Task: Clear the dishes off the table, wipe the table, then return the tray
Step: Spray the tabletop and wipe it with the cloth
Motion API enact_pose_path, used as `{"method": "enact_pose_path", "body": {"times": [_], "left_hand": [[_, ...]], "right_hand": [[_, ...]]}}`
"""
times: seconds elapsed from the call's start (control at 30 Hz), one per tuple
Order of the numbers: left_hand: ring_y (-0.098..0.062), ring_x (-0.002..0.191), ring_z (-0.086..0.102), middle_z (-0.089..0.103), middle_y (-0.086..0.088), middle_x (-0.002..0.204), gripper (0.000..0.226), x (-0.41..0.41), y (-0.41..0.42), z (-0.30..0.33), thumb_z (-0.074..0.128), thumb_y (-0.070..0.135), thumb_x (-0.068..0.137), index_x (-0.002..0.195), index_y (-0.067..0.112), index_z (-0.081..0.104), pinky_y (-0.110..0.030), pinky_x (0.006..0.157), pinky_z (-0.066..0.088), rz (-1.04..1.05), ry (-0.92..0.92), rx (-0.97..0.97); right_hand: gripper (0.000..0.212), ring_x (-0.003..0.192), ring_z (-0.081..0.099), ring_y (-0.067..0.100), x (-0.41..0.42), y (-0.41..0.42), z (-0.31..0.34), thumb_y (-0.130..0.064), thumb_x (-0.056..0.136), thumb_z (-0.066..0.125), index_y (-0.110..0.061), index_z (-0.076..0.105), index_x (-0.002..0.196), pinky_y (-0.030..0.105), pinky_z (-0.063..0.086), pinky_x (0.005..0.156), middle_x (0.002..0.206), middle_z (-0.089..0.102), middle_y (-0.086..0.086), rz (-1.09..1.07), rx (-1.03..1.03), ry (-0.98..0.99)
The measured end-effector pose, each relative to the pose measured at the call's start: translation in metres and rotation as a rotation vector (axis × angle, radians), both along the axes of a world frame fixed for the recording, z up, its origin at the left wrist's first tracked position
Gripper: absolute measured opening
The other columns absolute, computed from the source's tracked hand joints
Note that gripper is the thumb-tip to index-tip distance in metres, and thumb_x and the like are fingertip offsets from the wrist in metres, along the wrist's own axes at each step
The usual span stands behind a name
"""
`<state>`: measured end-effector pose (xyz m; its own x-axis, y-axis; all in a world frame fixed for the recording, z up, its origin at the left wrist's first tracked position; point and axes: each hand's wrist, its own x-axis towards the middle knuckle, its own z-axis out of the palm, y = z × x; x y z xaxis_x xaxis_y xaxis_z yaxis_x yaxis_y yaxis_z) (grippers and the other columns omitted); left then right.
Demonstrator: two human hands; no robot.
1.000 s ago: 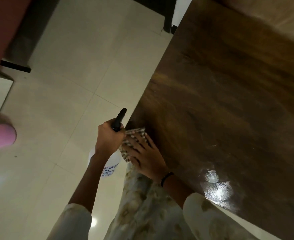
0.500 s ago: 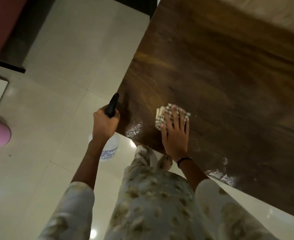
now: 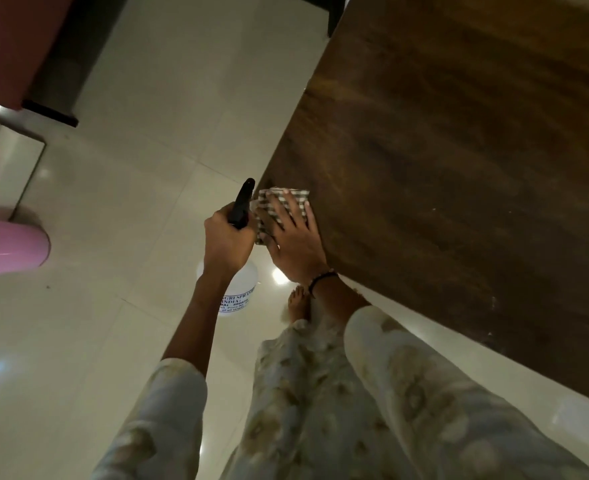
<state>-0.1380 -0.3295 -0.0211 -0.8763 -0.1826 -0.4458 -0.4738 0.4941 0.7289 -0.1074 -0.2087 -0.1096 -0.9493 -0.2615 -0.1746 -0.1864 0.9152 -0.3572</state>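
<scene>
Sleeves: pale floral-print fabric covers both forearms at the bottom of the head view, with matching clothing between them.
Right wrist: a dark bracelet circles it, just off the table's near edge.
Right hand: the right hand lies palm down with fingers straight and spread, pressing flat on the cloth.
Cloth: a folded checked cloth sits at the near left corner of the table, partly overhanging the edge; whether its left side touches the other hand is hard to say in the blur.
Left hand: the left hand is curled tight round the black trigger head of the spray bottle, held over the floor just beside the table corner.
Spray bottle: the spray bottle hangs below the fist, a white body with blue printed lettering, its black nozzle pointing up and away.
Foot: a bare foot stands on the floor under the table's edge.
Table: the dark wooden table fills the right side, its grain streaked with faint sheen.
Floor: glossy cream floor tiles spread to the left.
Far left: a pink rounded object sits at the frame edge, only partly seen.
</scene>
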Motion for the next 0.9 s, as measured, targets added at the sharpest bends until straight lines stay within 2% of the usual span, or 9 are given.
{"method": "enact_pose_path", "body": {"times": [0.1,0.23,0.3,0.4,0.5,0.57,0.63,0.77,0.9], "left_hand": [[-0.029,0.052,0.041,0.045,-0.019,0.059,0.020,-0.002,-0.007,0.000,0.056,0.011,0.086,0.068,0.002,0.053,-0.040,0.052,0.041,-0.020,0.030,-0.006],[-0.029,0.052,0.043,0.047,-0.020,0.060,0.021,-0.007,-0.008,0.002,0.057,0.016,0.087,0.067,0.012,0.052,-0.047,0.054,0.047,-0.062,0.050,-0.023],[-0.029,0.054,0.044,0.048,-0.019,0.061,0.016,-0.010,-0.006,0.006,0.057,0.014,0.085,0.070,0.014,0.054,-0.045,0.054,0.047,-0.073,0.063,0.006],[-0.030,0.057,0.048,0.050,-0.015,0.063,0.006,-0.016,0.001,0.012,0.057,0.010,0.084,0.078,0.009,0.058,-0.038,0.057,0.046,-0.098,0.104,0.036],[-0.029,0.058,0.050,0.051,-0.010,0.063,0.006,-0.022,0.012,0.018,0.056,0.010,0.087,0.081,0.009,0.057,-0.035,0.056,0.046,-0.102,0.160,0.071],[-0.022,0.057,0.051,0.051,-0.004,0.062,0.004,-0.026,0.020,0.021,0.056,0.010,0.088,0.083,0.010,0.056,-0.028,0.055,0.044,-0.112,0.215,0.108],[-0.017,0.058,0.051,0.053,0.001,0.064,0.002,-0.029,0.027,0.021,0.057,0.008,0.087,0.086,0.010,0.057,-0.024,0.057,0.044,-0.137,0.251,0.147],[-0.018,0.070,0.055,0.060,-0.002,0.085,0.014,-0.035,0.038,0.020,0.056,0.006,0.083,0.096,0.005,0.058,-0.031,0.069,0.048,-0.207,0.278,0.244],[-0.015,0.075,0.056,0.060,-0.004,0.092,0.019,-0.038,0.047,0.020,0.053,0.004,0.084,0.102,0.001,0.056,-0.029,0.076,0.049,-0.265,0.362,0.244]], "right_hand": [[0.045,0.142,0.031,0.028,0.007,0.028,-0.002,-0.038,0.096,0.038,-0.025,0.051,0.137,0.049,0.021,0.116,0.152,0.039,0.005,0.233,0.007,0.071],[0.049,0.144,0.026,0.025,0.031,0.090,-0.002,-0.041,0.099,0.037,-0.027,0.038,0.146,0.045,0.017,0.119,0.155,0.033,0.003,0.357,0.061,0.112],[0.049,0.143,0.025,0.025,0.041,0.114,0.000,-0.043,0.099,0.036,-0.026,0.040,0.145,0.045,0.017,0.119,0.154,0.035,0.003,0.239,0.095,0.094],[0.050,0.146,0.022,0.026,0.057,0.131,0.006,-0.044,0.100,0.030,-0.027,0.036,0.146,0.051,0.023,0.116,0.156,0.031,0.004,-0.085,0.108,0.020],[0.052,0.148,0.014,0.027,0.087,0.114,0.008,-0.043,0.100,0.029,-0.026,0.030,0.149,0.049,0.016,0.119,0.159,0.024,0.005,-0.403,0.118,-0.022],[0.054,0.147,0.015,0.029,0.106,0.095,0.007,-0.044,0.099,0.030,-0.024,0.029,0.150,0.050,0.016,0.118,0.159,0.024,0.007,-0.469,0.101,-0.038],[0.054,0.147,0.014,0.029,0.117,0.080,0.004,-0.043,0.099,0.030,-0.024,0.028,0.150,0.051,0.016,0.117,0.159,0.023,0.007,-0.407,0.086,-0.050],[0.053,0.146,0.016,0.028,0.099,0.080,-0.001,-0.038,0.096,0.035,-0.027,0.032,0.148,0.054,0.021,0.115,0.157,0.027,0.005,-0.210,0.051,-0.018],[0.052,0.146,0.020,0.029,0.078,0.095,-0.003,-0.037,0.097,0.035,-0.028,0.034,0.147,0.052,0.018,0.118,0.158,0.027,0.004,-0.021,0.059,0.007]]}}
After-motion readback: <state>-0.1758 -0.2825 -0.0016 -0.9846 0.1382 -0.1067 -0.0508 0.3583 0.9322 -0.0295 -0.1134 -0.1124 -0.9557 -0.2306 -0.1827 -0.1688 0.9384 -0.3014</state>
